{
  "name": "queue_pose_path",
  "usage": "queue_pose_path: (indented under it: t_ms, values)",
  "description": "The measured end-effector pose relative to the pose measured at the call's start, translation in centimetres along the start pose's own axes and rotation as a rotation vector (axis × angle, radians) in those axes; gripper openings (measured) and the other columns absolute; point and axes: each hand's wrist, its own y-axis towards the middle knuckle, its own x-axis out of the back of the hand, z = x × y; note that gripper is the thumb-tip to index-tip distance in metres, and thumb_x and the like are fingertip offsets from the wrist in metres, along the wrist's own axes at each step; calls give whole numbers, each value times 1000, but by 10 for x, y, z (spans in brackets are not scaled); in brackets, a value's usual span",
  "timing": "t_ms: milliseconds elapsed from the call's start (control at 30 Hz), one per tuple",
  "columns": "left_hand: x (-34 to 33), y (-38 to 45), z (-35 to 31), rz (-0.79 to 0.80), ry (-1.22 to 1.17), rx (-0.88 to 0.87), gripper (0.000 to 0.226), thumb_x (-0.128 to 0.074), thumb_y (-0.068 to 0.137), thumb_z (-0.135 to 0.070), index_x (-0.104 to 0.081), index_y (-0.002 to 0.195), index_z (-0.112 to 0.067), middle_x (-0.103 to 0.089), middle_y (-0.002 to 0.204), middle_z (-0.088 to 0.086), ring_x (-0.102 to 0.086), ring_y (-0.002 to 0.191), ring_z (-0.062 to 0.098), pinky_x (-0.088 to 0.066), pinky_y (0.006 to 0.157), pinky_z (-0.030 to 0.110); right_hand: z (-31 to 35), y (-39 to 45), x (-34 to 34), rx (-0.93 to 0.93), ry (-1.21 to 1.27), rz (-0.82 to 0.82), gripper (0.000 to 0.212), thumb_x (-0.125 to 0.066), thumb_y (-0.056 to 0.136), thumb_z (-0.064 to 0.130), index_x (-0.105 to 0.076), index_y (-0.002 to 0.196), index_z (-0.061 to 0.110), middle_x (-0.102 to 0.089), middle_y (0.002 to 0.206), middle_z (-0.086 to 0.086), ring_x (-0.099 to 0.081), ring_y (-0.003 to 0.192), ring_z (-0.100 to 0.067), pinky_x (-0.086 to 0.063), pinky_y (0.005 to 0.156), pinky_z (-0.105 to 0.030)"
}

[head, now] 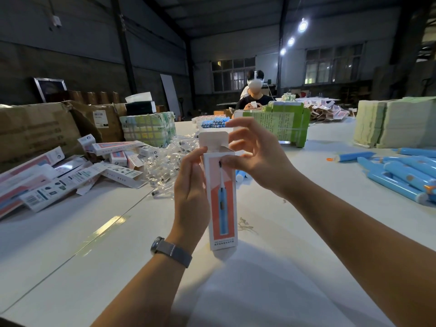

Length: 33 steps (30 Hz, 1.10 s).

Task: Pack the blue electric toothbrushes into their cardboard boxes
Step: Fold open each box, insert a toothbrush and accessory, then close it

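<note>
- Holding a tall, narrow white cardboard box [221,199] printed with a blue toothbrush on a coral panel, you keep it upright above the white table [306,244], at the middle of the view.
- Your left hand [191,185] wraps the box's left edge, fingers curled behind it and the thumb lying along the front near the top corner; a grey mesh-band watch [171,251] sits on that wrist.
- Your right hand [254,156] pinches the box's upper front edge between thumb and forefinger, the other fingers spread loosely above.
- The box's white top flap [213,138] stands up open; the bottom flap pokes out below the printed panel.
- Whether a toothbrush is inside the box cannot be told.
- Loose blue plastic electric toothbrush handles [401,175] lie in a heap at your right on the table, well apart from the box.
- More blue handles [214,123] lie in a row behind the box, farther along the table.
- At your left sits a scattered pile of white and coral toothbrush boxes [70,175], with small clear plastic packets [165,166] beside them.
- Large brown cardboard cartons [35,131] stand behind that pile.
- A green printed bundle [287,123] stands beyond your right hand, and pale green stacks [396,123] sit at far right.
- Another person [254,100] sits at the table's far end.
</note>
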Motion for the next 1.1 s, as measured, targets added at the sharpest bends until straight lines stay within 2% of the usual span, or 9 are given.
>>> queue_pose_path:
  t_ms: [67, 200, 367, 533, 633, 767, 900, 1000, 1100]
  values:
    - [-1, -1, 0, 27, 58, -23, 29, -28, 103, -27, -44, 127, -23, -63, 114, -8, -68, 96, 11, -57, 70, 20, -1, 1, 1, -16, -12, -2, 56, -78, 79, 10, -49, 122, 32, -62, 103, 1, -63, 97, -18, -57, 78, -23]
    - [-6, -3, 2, 47, 158, 16, 33, -40, 101, -38, -35, 133, -36, -60, 106, -38, -70, 92, 3, -59, 67, 22, -1, 1, 4, -36, -52, -4, 58, -78, 80, 14, -53, 129, 32, -60, 105, 1, -61, 86, -14, -58, 78, -30]
    - [-6, -4, 0, 57, 205, -30, 29, -34, 107, -32, -33, 131, -48, -61, 106, -37, -70, 91, 5, -58, 66, 20, -2, -1, 5, -64, -77, 13, 63, -76, 82, 21, -51, 139, 25, -61, 120, 2, -59, 85, -9, -56, 75, -28]
    - [-6, -2, -2, 58, 149, 1, 23, -36, 105, -33, -37, 127, -41, -60, 107, -38, -69, 93, 4, -55, 65, 16, -4, 1, 2, -70, -43, -11, 68, -79, 79, 18, -45, 137, 29, -61, 107, 6, -61, 82, 0, -56, 72, -25]
    - [-4, -1, -2, 67, 114, 16, 23, -36, 105, -28, -38, 126, -38, -61, 106, -34, -70, 91, 7, -55, 66, 17, -4, 1, 2, -58, -31, 5, 56, -79, 79, 16, -55, 128, 29, -62, 108, 4, -61, 88, -11, -59, 79, -35]
    - [-3, -3, -1, 67, 84, 12, 23, -36, 105, -30, -35, 128, -33, -65, 106, -14, -70, 91, 12, -57, 67, 21, -2, 1, 0, -7, -43, 8, 36, -80, 78, 11, -64, 103, 30, -67, 100, 10, -61, 83, -7, -59, 77, -32]
    - [-4, -3, -2, 53, 12, 34, 21, -35, 104, -29, -30, 125, -32, -65, 110, -2, -71, 87, 15, -57, 69, 23, -1, 0, -1, 31, -95, 4, 21, -79, 79, 11, -64, 81, 27, -68, 90, 8, -63, 87, -19, -55, 80, -35]
    - [-3, -3, -1, 57, 33, 23, 23, -34, 104, -30, -31, 127, -33, -65, 107, -10, -71, 88, 15, -57, 70, 23, 0, 0, -2, 59, -128, 22, 22, -78, 79, 11, -63, 79, 27, -67, 90, 7, -62, 87, -16, -55, 80, -31]
    - [-3, -3, -1, 81, 103, -8, 27, -31, 105, -29, -36, 131, -36, -61, 105, -32, -68, 96, 6, -55, 72, 16, 0, 1, -2, 70, -163, 29, 18, -78, 80, 15, -64, 81, 27, -68, 90, 5, -64, 88, -18, -55, 82, -32]
